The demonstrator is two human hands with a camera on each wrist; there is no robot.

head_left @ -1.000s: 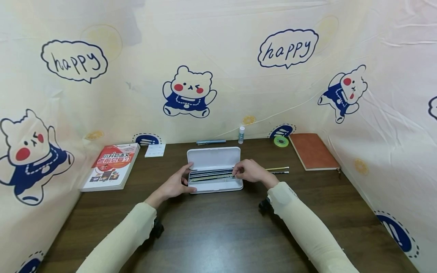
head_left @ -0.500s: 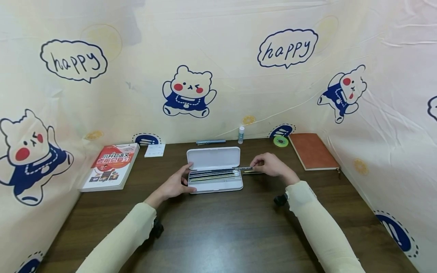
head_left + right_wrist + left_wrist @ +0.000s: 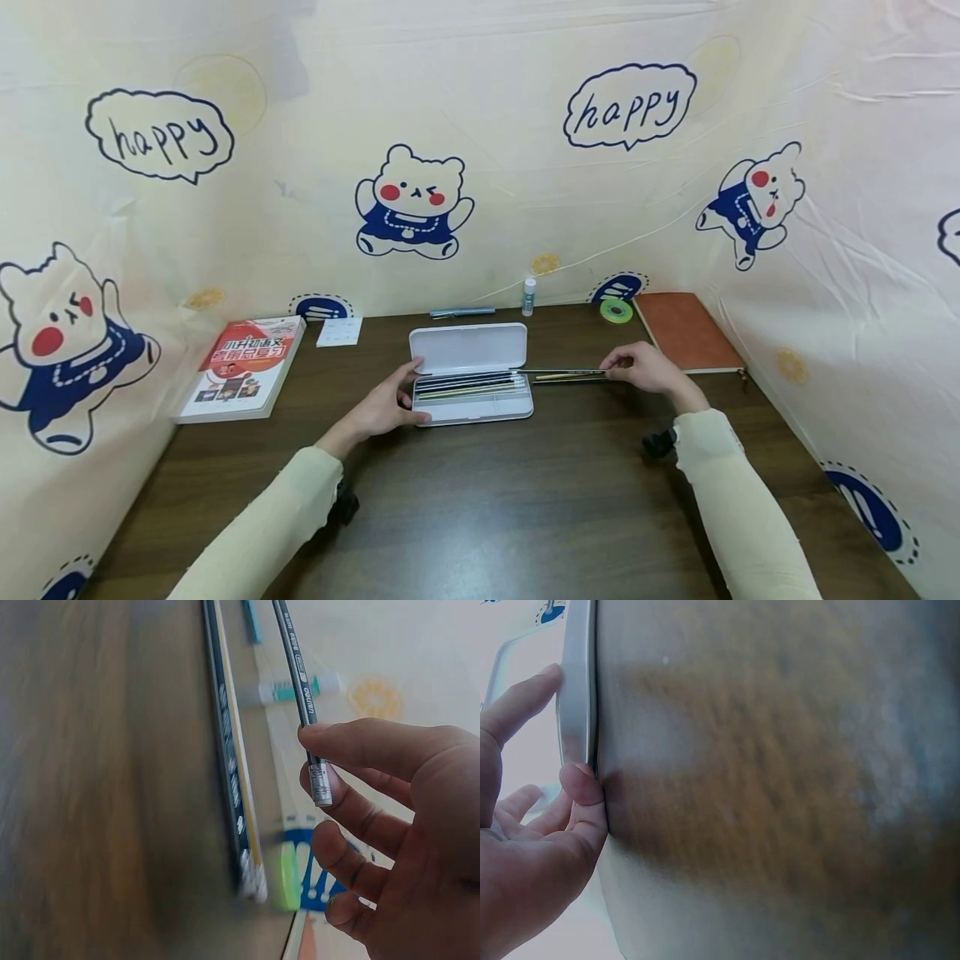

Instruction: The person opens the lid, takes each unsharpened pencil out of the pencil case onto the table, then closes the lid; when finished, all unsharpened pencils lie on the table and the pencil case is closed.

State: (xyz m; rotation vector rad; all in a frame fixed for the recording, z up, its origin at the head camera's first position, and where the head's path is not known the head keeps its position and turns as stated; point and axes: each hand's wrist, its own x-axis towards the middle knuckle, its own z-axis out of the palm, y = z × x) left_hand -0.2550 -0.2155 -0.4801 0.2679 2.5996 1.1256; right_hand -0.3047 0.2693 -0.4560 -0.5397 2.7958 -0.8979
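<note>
Near the left end of the open white pencil case (image 3: 480, 408), my left hand (image 3: 384, 402) grips its edge. The case's wall (image 3: 576, 682) passes between the thumb and fingers in the left wrist view. Several pencils (image 3: 465, 386) lie lengthwise in the case. My right hand (image 3: 641, 367), right of the case, pinches a dark pencil (image 3: 300, 675) near its silver end between thumb and forefinger. Its far end overlaps the right end of the case in the head view. Beneath it a dark and a yellow pencil (image 3: 234, 765) lie side by side on the table.
Behind the case are a blue pen (image 3: 462, 312) and a glue stick (image 3: 529, 297). Green tape (image 3: 616, 311) and a brown notebook (image 3: 688, 332) are at back right. A thick book (image 3: 243, 367) and a white paper (image 3: 340, 332) lie at left.
My right hand has moved right from over the pencil case, drawing the dark pencil along with it. The left hand stays at the case's left end.
</note>
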